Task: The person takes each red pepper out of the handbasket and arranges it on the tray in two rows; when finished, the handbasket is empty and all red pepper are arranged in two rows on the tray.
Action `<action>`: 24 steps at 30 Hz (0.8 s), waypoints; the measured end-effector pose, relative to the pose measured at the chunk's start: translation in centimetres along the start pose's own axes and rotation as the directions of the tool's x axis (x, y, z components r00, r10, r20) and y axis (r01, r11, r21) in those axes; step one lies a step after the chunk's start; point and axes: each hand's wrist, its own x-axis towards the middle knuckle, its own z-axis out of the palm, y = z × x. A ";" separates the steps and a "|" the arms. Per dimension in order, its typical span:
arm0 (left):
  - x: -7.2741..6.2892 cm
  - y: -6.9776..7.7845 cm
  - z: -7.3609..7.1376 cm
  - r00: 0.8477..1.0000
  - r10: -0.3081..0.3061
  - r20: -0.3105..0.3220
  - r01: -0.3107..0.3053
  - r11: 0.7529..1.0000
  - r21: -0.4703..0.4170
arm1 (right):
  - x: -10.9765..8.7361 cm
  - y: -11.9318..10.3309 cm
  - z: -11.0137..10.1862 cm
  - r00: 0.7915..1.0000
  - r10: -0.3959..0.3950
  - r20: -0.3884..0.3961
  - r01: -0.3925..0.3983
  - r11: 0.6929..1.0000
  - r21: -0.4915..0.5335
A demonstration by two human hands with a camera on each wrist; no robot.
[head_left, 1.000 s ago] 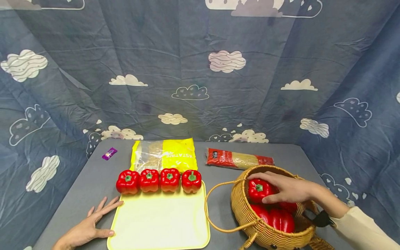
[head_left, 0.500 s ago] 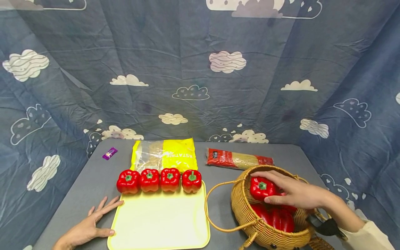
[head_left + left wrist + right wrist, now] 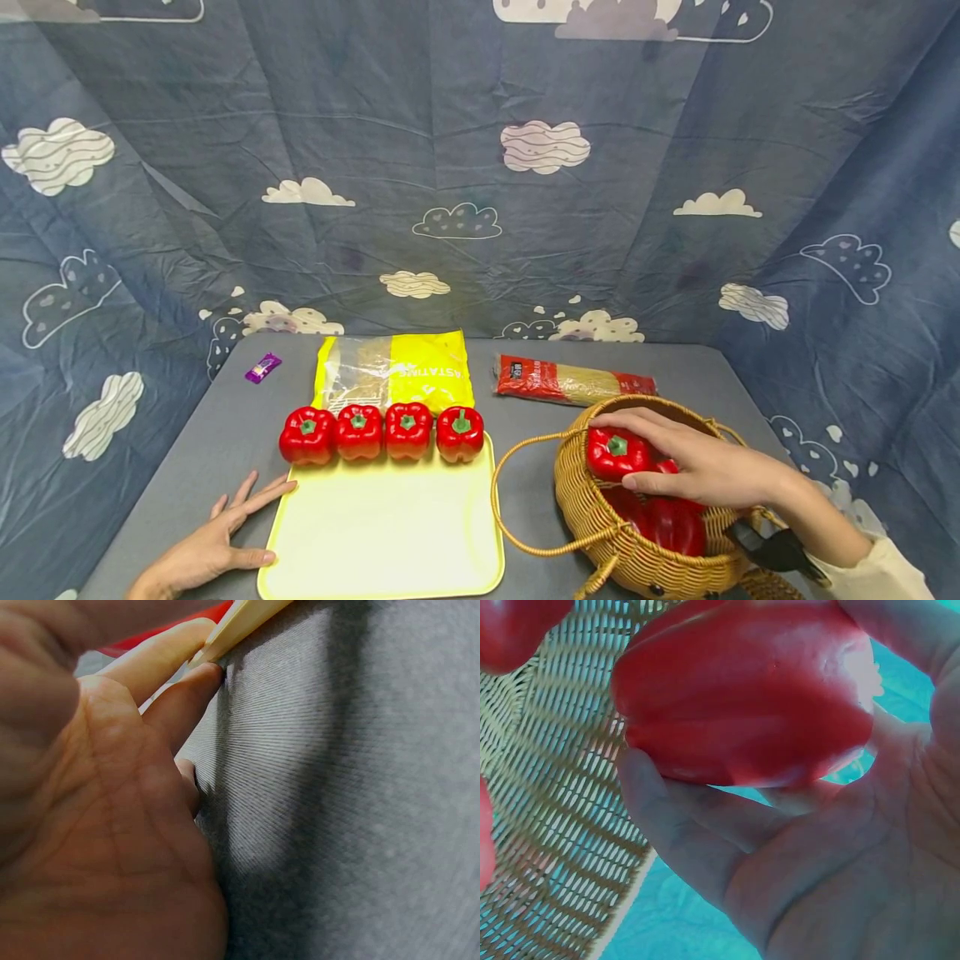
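Observation:
My right hand (image 3: 693, 458) grips a red bell pepper (image 3: 618, 454) with a green stem, at the mouth of the wicker basket (image 3: 581, 500). In the right wrist view the fingers and thumb curl round the pepper (image 3: 750, 697), with the woven basket wall (image 3: 577, 772) behind it. More red peppers (image 3: 671, 525) lie deeper in the basket. My left hand (image 3: 198, 550) has its fingers spread, with thumb and fingertips at the left rim of the pale yellow tray (image 3: 382, 533). Several red bell peppers (image 3: 359, 433) stand in a row along the tray's far edge, stems up.
A yellow pasta bag (image 3: 427, 367) lies behind the pepper row. To its right is a red-ended pack of noodles (image 3: 577, 383), just behind the basket. A small purple packet (image 3: 263, 367) lies at the far left. The basket's looped handle (image 3: 498, 492) leans out toward the tray.
My right hand shifts slightly within the basket mouth, the gripped pepper first going a little right, then left and up. The left hand, tray and pepper row stay put.

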 end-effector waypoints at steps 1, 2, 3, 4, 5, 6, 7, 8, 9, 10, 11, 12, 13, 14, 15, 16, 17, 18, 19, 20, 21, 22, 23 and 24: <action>0.0 0.0 0.0 1.000 -0.006 0.005 0.006 1.000 -0.003 | 0.0 -0.1 0.0 1.000 -0.002 -0.006 0.002 1.000 -0.007; 0.0 0.0 -0.1 1.000 -0.011 0.010 0.011 1.000 -0.005 | -0.1 -0.3 -0.1 1.000 -0.006 -0.010 0.006 1.000 -0.012; 0.1 0.0 -0.1 1.000 -0.013 0.013 0.013 1.000 -0.007 | -0.1 -0.4 -0.1 1.000 -0.013 -0.018 0.013 1.000 -0.017; 0.1 0.1 -0.1 1.000 -0.016 0.016 0.016 1.000 -0.009 | -0.2 -0.5 -0.1 0.999 -0.022 -0.027 0.022 0.999 -0.024; 0.1 0.0 -0.1 1.000 -0.017 0.017 0.017 1.000 -0.011 | -0.2 -0.7 -0.2 0.999 -0.030 -0.034 0.029 0.999 -0.027; 0.1 0.0 -0.1 1.000 -0.016 0.018 0.016 1.000 -0.012 | -0.2 -0.8 -0.2 0.998 -0.037 -0.043 0.036 0.999 -0.027; 0.1 0.0 -0.1 1.000 -0.015 0.017 0.015 1.000 -0.013 | -0.3 -1.0 -0.3 0.998 -0.045 -0.050 0.043 0.999 -0.028; 0.0 0.0 -0.1 1.000 -0.011 0.015 0.012 1.000 -0.011 | -0.3 -1.1 -0.3 0.997 -0.048 -0.057 0.046 0.999 -0.026; 0.0 0.0 -0.1 1.000 -0.009 0.015 0.009 1.000 -0.010 | -0.3 -1.3 -0.3 0.997 -0.050 -0.065 0.048 0.998 -0.028; 0.0 0.0 -0.1 1.000 -0.008 0.013 0.008 1.000 -0.009 | -0.3 -1.5 -0.4 0.996 -0.047 -0.073 0.045 0.999 -0.026; 0.0 0.0 -0.1 1.000 -0.008 0.011 0.008 1.000 -0.009 | -0.3 -1.7 -0.4 0.996 -0.041 -0.078 0.040 0.999 -0.021; 0.0 0.0 -0.1 1.000 -0.010 0.012 0.010 1.000 -0.009 | -0.4 -1.9 -0.4 0.996 -0.037 -0.084 0.035 0.999 -0.017; 0.0 0.0 -0.1 1.000 -0.012 0.012 0.012 1.000 -0.008 | -0.4 -2.1 -0.3 0.995 -0.037 -0.089 0.036 0.999 -0.015; 0.0 0.0 -0.1 1.000 -0.016 0.013 0.017 1.000 -0.008 | -0.4 -2.3 -0.3 0.995 -0.039 -0.096 0.038 0.999 -0.011; 0.0 0.1 -0.1 1.000 -0.023 0.014 0.023 1.000 -0.009 | -0.4 -2.5 -0.2 0.993 -0.042 -0.106 0.041 0.999 -0.009; 0.0 0.1 -0.1 0.999 -0.028 0.014 0.029 1.000 -0.011 | -0.4 -2.7 -0.1 0.992 -0.044 -0.115 0.044 0.999 -0.002; 0.0 0.1 -0.1 0.999 -0.034 0.015 0.034 0.999 -0.012 | -0.4 -3.0 -0.1 0.991 -0.044 -0.123 0.045 0.999 0.005; 0.0 0.1 -0.1 0.999 -0.035 0.016 0.035 0.999 -0.012 | -0.4 -3.2 0.0 0.991 -0.043 -0.128 0.045 0.999 0.016; 0.0 0.1 -0.1 0.999 -0.035 0.017 0.036 0.999 -0.013 | -0.4 -3.4 0.1 0.991 -0.039 -0.131 0.043 0.999 0.031; 0.0 0.1 -0.1 0.999 -0.036 0.019 0.037 0.999 -0.016 | -0.4 -3.6 0.2 0.991 -0.029 -0.132 0.036 0.998 0.051; 0.0 0.1 -0.1 0.999 -0.034 0.017 0.034 0.999 -0.013 | -0.4 -3.9 0.3 0.990 -0.027 -0.136 0.035 0.998 0.060; 0.0 0.1 -0.1 0.999 -0.032 0.016 0.032 0.999 -0.011 | -0.4 -4.1 0.5 0.990 -0.026 -0.138 0.036 0.997 0.068; 0.0 0.1 -0.1 1.000 -0.028 0.015 0.028 1.000 -0.008 | -0.4 -4.3 0.6 0.990 -0.023 -0.138 0.034 0.996 0.077; 0.0 0.1 -0.1 1.000 -0.025 0.014 0.025 1.000 -0.006 | -0.4 -4.6 0.8 0.990 -0.029 -0.141 0.041 0.996 0.081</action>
